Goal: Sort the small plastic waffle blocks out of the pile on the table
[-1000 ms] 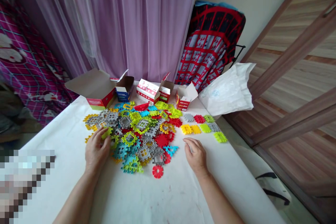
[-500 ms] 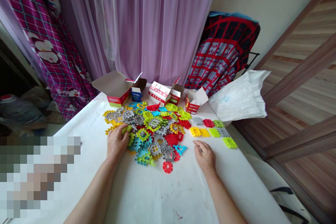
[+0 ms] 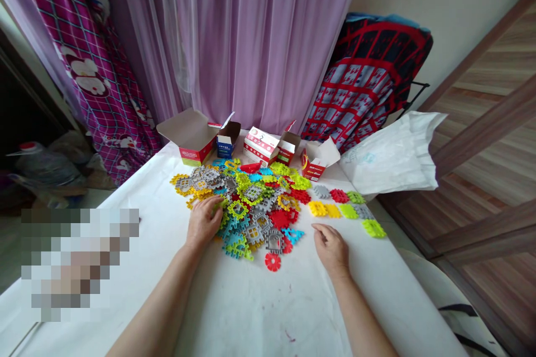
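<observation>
A heap of interlocking plastic building pieces [image 3: 253,232] in grey, yellow, lime, blue and red lies on the white-covered table [image 3: 268,312]. My left hand [image 3: 204,220] rests palm down on the heap's near left edge, over lime and blue pieces. Its thumb stands apart from the fingers, and the fingertips touch the pieces. To the right of the heap, my right hand [image 3: 330,245] lies on the cloth, fingers loosely curled together with nothing visible in them. A red round notched piece [image 3: 273,262] lies flat at the heap's near edge.
Behind the heap stand several opened small boxes, among them a large-flapped red one [image 3: 196,155], a blue one [image 3: 225,148] and a white-and-red one [image 3: 260,145]. Rows of sorted pieces [image 3: 348,211] lie at right, before a white bag [image 3: 393,153]. A blurred patch covers the left.
My left hand has slid slightly right across the heap's edge. My right hand stays in about the same place on the table. The whole view has shifted a little.
</observation>
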A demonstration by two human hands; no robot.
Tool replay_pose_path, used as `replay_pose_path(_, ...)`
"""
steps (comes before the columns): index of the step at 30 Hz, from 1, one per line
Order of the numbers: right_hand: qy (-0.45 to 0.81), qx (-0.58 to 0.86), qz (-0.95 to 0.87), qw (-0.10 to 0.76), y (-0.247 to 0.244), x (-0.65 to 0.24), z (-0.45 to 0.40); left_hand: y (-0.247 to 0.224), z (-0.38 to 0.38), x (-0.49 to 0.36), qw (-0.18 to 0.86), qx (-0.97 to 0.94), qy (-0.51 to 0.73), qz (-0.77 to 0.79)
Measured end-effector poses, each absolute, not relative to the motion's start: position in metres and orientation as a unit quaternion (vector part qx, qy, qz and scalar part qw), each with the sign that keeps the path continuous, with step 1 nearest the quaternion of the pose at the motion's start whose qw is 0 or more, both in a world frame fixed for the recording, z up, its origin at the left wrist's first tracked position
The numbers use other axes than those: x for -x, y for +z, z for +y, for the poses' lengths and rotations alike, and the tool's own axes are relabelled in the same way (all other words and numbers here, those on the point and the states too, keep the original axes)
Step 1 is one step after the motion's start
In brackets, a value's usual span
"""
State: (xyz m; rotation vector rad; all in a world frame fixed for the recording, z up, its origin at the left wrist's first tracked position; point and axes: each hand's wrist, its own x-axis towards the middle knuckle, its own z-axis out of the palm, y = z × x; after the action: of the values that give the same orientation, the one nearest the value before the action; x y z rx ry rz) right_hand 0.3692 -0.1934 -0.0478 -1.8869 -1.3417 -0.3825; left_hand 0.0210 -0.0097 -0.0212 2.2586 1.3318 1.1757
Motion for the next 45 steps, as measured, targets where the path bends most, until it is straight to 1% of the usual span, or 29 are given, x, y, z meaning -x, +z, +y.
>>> replay_pose_path(7, -0.135, 0.738, -0.525, 0.401, -0.047, -0.368, -0.193, -0.013, -0.018, -0.025, 0.145, -0.785, 0.419, 0.433)
replay_pose_path(11, -0.116, 0.737, -0.525, 0.409, -0.042, -0.364, -0.194, -0.009, -0.009, -0.005, 0.121, -0.746, 0.435, 0.489)
replay_pose_path(13, -0.106, 0.740, -0.525, 0.408, -0.040, -0.363, -0.193, -0.012, -0.003, 0.002, 0.073, -0.711, 0.404, 0.571)
replay_pose_path(17, -0.097, 0.746, -0.521, 0.402, -0.038, -0.360, -0.192, -0.017, 0.002, 0.002, 0.087, -0.722, 0.364, 0.582)
replay_pose_path(21, -0.090, 0.749, -0.520, 0.400, -0.037, -0.359, -0.191, -0.013, 0.001, -0.011, 0.151, -0.717, 0.371, 0.571)
replay_pose_path(26, -0.081, 0.745, -0.522, 0.407, -0.036, -0.359, -0.192, -0.001, -0.010, -0.031, 0.334, -0.637, 0.423, 0.552)
replay_pose_path(28, -0.077, 0.741, -0.523, 0.415, -0.037, -0.359, -0.193, 0.004, -0.018, -0.039, 0.359, -0.633, 0.441, 0.526)
replay_pose_path(31, -0.076, 0.738, -0.521, 0.423, -0.038, -0.360, -0.194, 0.010, -0.031, -0.048, 0.306, -0.685, 0.463, 0.473)
replay_pose_path(35, -0.084, 0.734, -0.524, 0.424, -0.042, -0.362, -0.194, 0.020, -0.048, -0.059, 0.220, -0.783, 0.433, 0.389)
replay_pose_path(41, -0.089, 0.735, -0.526, 0.418, -0.046, -0.365, -0.196, 0.031, -0.073, -0.070, 0.179, -0.876, 0.366, 0.258)
replay_pose_path(43, -0.087, 0.735, -0.525, 0.419, -0.046, -0.366, -0.196, 0.032, -0.074, -0.066, 0.178, -0.883, 0.371, 0.228)
replay_pose_path(45, -0.086, 0.735, -0.527, 0.418, -0.046, -0.367, -0.196, 0.030, -0.068, -0.056, 0.173, -0.867, 0.396, 0.248)
